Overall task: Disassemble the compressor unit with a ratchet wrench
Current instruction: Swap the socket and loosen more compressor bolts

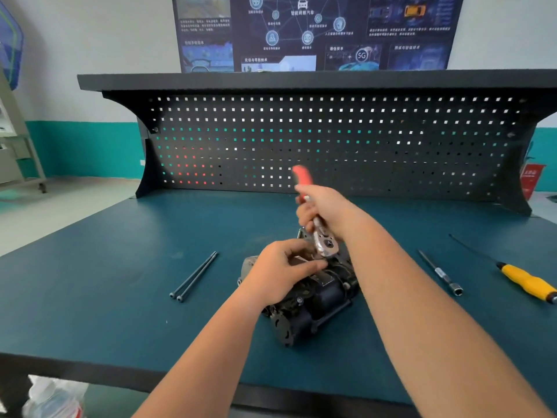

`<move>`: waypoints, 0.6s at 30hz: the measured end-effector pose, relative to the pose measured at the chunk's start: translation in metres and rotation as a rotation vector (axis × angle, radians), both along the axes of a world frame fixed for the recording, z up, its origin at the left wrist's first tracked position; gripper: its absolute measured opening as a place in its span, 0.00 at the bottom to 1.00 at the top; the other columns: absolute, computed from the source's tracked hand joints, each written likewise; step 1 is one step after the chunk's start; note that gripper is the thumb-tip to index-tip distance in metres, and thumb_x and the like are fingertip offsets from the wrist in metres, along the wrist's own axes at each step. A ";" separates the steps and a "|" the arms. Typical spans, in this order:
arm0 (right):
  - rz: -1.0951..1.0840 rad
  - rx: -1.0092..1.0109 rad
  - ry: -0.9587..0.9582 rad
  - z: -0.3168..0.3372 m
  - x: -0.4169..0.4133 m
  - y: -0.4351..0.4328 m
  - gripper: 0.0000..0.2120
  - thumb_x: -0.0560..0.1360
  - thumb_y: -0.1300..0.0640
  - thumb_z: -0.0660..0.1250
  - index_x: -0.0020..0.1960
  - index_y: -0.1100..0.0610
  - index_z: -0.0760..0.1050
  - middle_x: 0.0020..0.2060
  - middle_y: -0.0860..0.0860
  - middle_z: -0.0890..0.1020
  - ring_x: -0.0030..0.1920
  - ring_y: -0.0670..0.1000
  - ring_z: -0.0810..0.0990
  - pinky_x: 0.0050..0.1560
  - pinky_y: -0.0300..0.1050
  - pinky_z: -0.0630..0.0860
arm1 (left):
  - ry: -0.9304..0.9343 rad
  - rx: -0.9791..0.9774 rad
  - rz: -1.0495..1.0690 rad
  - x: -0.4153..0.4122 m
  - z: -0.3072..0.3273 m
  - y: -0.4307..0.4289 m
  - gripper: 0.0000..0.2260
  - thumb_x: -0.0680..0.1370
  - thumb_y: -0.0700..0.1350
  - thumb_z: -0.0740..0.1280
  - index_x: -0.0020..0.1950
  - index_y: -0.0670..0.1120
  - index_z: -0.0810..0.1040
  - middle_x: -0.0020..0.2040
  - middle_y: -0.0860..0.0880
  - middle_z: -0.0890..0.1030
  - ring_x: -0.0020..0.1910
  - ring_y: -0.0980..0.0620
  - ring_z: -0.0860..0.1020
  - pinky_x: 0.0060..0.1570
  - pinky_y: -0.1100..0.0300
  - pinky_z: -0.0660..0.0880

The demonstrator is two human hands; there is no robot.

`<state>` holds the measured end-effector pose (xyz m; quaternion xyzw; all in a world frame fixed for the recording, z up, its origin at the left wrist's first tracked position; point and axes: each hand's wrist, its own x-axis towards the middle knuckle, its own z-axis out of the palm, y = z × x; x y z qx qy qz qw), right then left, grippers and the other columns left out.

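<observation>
Centre frame, the compressor unit (313, 300) sits on the table (120, 297). Left hand (280, 271) clamps over its top, and right hand (322, 206) is wrapped round the ratchet wrench (325, 247), its head set on the unit. My worry is that if the socket slips off, the wrench jumps into those left fingers (294, 247) just beside it, or the unit skids
</observation>
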<state>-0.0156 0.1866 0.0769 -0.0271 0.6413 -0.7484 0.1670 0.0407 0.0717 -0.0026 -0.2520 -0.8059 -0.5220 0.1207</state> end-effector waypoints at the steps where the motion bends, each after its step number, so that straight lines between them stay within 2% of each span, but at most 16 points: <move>1: 0.127 0.130 -0.029 0.005 -0.007 -0.010 0.13 0.80 0.52 0.57 0.39 0.55 0.64 0.20 0.44 0.62 0.16 0.40 0.60 0.17 0.33 0.60 | 0.000 -0.001 0.002 -0.001 0.000 -0.001 0.04 0.75 0.44 0.70 0.42 0.53 0.79 0.39 0.54 0.84 0.40 0.56 0.82 0.43 0.65 0.74; 2: 0.230 0.225 -0.060 0.007 -0.012 -0.019 0.13 0.81 0.51 0.56 0.40 0.55 0.64 0.20 0.44 0.63 0.17 0.40 0.61 0.17 0.33 0.59 | -0.008 0.002 -0.002 0.000 0.001 -0.001 0.02 0.76 0.44 0.68 0.46 0.47 0.80 0.42 0.51 0.84 0.43 0.54 0.82 0.48 0.61 0.75; 4: 0.369 0.338 -0.092 0.009 -0.016 -0.032 0.13 0.81 0.50 0.55 0.41 0.55 0.65 0.20 0.43 0.63 0.17 0.40 0.62 0.17 0.33 0.60 | -0.033 0.026 -0.010 0.001 0.000 -0.002 0.08 0.78 0.43 0.66 0.50 0.38 0.78 0.44 0.47 0.85 0.44 0.57 0.83 0.50 0.61 0.75; 6: 0.427 0.299 -0.109 0.005 -0.020 -0.036 0.12 0.81 0.50 0.56 0.42 0.56 0.66 0.20 0.43 0.64 0.17 0.40 0.62 0.17 0.33 0.61 | -0.040 0.053 -0.018 0.003 0.000 -0.003 0.04 0.77 0.41 0.66 0.48 0.42 0.80 0.41 0.51 0.85 0.42 0.60 0.82 0.47 0.67 0.75; 8: 0.398 0.063 -0.151 -0.002 -0.020 -0.030 0.11 0.81 0.51 0.56 0.42 0.56 0.67 0.20 0.43 0.64 0.18 0.40 0.62 0.18 0.32 0.61 | -0.018 0.065 -0.001 0.003 0.000 -0.002 0.03 0.76 0.41 0.68 0.45 0.47 0.81 0.40 0.53 0.85 0.41 0.60 0.81 0.46 0.67 0.74; 10: 0.287 -0.264 -0.175 -0.012 -0.017 -0.018 0.12 0.81 0.53 0.56 0.40 0.55 0.66 0.20 0.42 0.65 0.17 0.39 0.63 0.18 0.31 0.61 | 0.002 0.065 -0.008 0.002 -0.001 -0.002 0.04 0.75 0.41 0.69 0.45 0.48 0.82 0.40 0.50 0.85 0.41 0.58 0.80 0.47 0.64 0.74; 12: 0.059 -0.602 -0.148 -0.022 -0.009 -0.004 0.13 0.80 0.55 0.54 0.37 0.55 0.63 0.19 0.43 0.64 0.17 0.40 0.63 0.20 0.31 0.62 | 0.005 0.078 -0.023 0.001 -0.002 -0.002 0.05 0.75 0.39 0.69 0.44 0.50 0.82 0.38 0.53 0.84 0.39 0.59 0.79 0.46 0.66 0.74; 15: -0.396 -1.112 -0.073 -0.045 0.024 0.020 0.14 0.81 0.56 0.53 0.36 0.55 0.60 0.24 0.48 0.66 0.24 0.45 0.65 0.29 0.36 0.66 | -0.003 0.100 -0.026 -0.002 -0.003 -0.001 0.07 0.76 0.39 0.68 0.42 0.50 0.81 0.34 0.56 0.83 0.37 0.62 0.79 0.43 0.69 0.74; 18: -0.702 -1.311 0.046 -0.080 0.073 0.019 0.13 0.81 0.55 0.53 0.39 0.56 0.65 0.27 0.50 0.73 0.31 0.48 0.73 0.40 0.42 0.73 | 0.009 0.081 -0.055 -0.001 -0.002 0.001 0.12 0.75 0.39 0.68 0.43 0.58 0.81 0.35 0.58 0.83 0.37 0.63 0.80 0.42 0.72 0.73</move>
